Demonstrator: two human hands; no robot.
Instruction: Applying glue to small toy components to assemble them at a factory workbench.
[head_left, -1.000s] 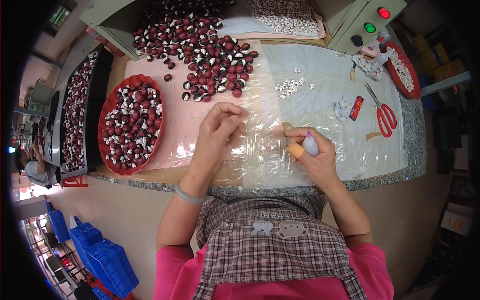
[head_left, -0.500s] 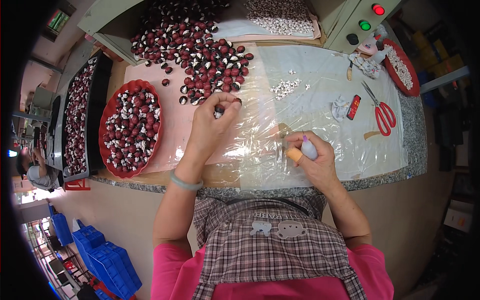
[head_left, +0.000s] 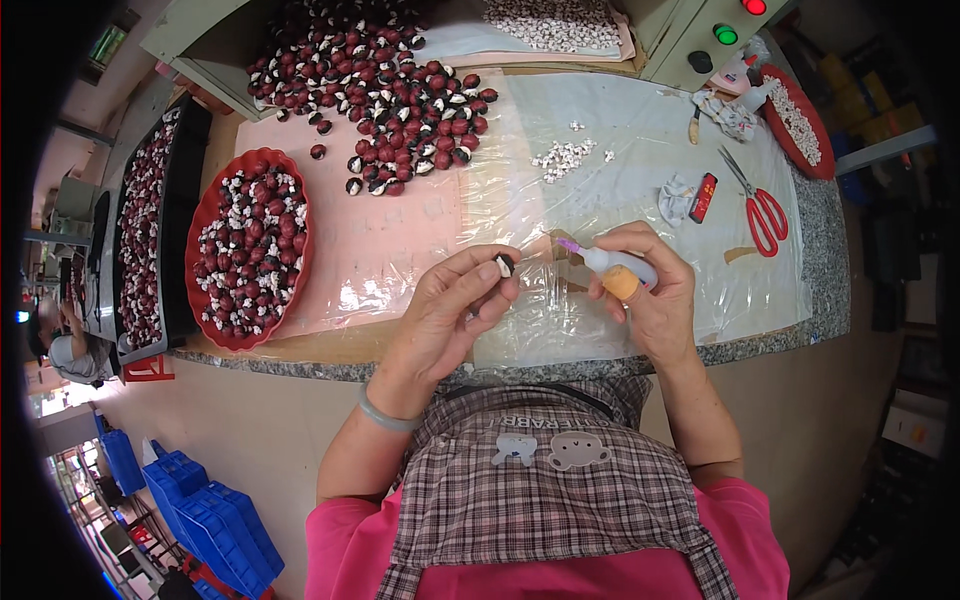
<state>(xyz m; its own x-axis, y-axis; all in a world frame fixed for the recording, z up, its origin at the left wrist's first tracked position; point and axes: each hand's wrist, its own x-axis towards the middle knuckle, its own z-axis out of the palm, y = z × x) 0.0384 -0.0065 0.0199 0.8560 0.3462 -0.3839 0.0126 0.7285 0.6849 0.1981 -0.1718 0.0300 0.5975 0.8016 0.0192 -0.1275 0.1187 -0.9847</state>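
My left hand (head_left: 435,315) pinches a small round black-and-white piece (head_left: 504,265) between thumb and fingertips, above the plastic-covered table. To its right, my right hand (head_left: 660,300) is closed round a small white squeeze bottle (head_left: 597,260). The bottle's purple nozzle (head_left: 568,244) points left toward the piece, apart from it. An orange cover (head_left: 621,282) sits on the right thumb. Beyond my left hand lies a heap of dark red, black and white round pieces (head_left: 420,125). Small white bits (head_left: 563,158) lie loosely beyond the bottle.
A red scalloped basket (head_left: 236,340) of mixed pieces stands at left, beside a black tray (head_left: 190,180). Red-handled scissors (head_left: 768,222), a small red-and-black object (head_left: 704,198) and crumpled tissue (head_left: 676,198) lie at right. A red dish (head_left: 822,165) of white bits sits farther back.
My left hand has come back from the heap toward me and right, with a piece in its fingertips. The right hand has lifted slightly and tipped the bottle so its nozzle points left.
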